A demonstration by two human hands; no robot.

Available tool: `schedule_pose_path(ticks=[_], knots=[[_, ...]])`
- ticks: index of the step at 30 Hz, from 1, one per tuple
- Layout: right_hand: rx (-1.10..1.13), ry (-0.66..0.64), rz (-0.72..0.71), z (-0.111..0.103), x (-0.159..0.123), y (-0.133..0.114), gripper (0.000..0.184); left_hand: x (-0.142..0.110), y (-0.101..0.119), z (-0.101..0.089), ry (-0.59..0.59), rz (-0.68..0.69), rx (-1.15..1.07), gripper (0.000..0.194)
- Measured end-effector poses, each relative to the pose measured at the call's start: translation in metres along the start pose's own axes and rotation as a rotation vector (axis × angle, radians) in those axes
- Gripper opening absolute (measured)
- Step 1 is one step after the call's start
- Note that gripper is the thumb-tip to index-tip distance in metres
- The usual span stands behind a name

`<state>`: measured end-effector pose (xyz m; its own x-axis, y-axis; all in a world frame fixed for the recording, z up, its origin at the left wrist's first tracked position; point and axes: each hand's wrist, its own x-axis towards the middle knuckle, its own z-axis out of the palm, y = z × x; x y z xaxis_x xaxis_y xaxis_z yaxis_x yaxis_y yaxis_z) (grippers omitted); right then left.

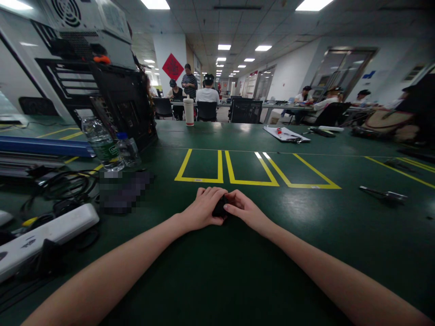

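A small, dark, rounded object [220, 206] sits at the middle of the green table [217, 271], mostly covered by my fingers; its kind does not show. My left hand [205, 208] curls over it from the left, with the thumb along the near side. From the right, my right hand [245, 209] closes on its other side with thumb and fingers. Just beyond my hands, yellow tape outlines [249, 183] mark the tabletop.
At left stand a black computer case [118, 99], a water bottle [102, 140], tangled cables and a white power strip [50, 240]. A metal tool [384, 194] lies at right. Farther back are a white tumbler [189, 112] and a clipboard [285, 134]. People sit beyond.
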<state>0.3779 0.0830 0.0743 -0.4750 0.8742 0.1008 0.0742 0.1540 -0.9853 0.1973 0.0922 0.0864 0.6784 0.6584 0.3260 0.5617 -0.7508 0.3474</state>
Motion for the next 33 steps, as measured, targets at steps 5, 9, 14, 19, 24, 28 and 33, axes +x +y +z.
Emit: schedule_pose_path(ticks=[5, 9, 14, 19, 24, 28, 33], knots=[[0.069, -0.044, -0.053, 0.000, -0.002, 0.000, 0.029, -0.001, 0.001, 0.000, 0.017, 0.010, 0.003, 0.058], [0.034, -0.008, -0.046, 0.003, -0.003, -0.003, 0.023, -0.002, 0.004, -0.003, 0.013, -0.002, -0.009, 0.055], [-0.022, 0.034, -0.030, 0.004, -0.003, -0.003, 0.020, -0.001, 0.006, -0.004, 0.026, 0.013, -0.014, 0.056], [-0.063, 0.056, 0.046, 0.001, -0.002, -0.002, 0.030, -0.001, 0.005, -0.004, 0.011, 0.000, -0.012, 0.055], [0.013, -0.032, -0.010, -0.002, -0.001, -0.001, 0.028, -0.001, 0.006, -0.007, 0.003, 0.009, -0.005, 0.054], [0.045, -0.049, -0.042, -0.002, -0.001, 0.001, 0.031, -0.001, 0.010, -0.011, -0.021, 0.015, -0.004, 0.051], [0.022, 0.021, -0.034, 0.001, 0.000, 0.001, 0.019, 0.000, 0.011, -0.013, -0.024, 0.007, -0.008, 0.052]])
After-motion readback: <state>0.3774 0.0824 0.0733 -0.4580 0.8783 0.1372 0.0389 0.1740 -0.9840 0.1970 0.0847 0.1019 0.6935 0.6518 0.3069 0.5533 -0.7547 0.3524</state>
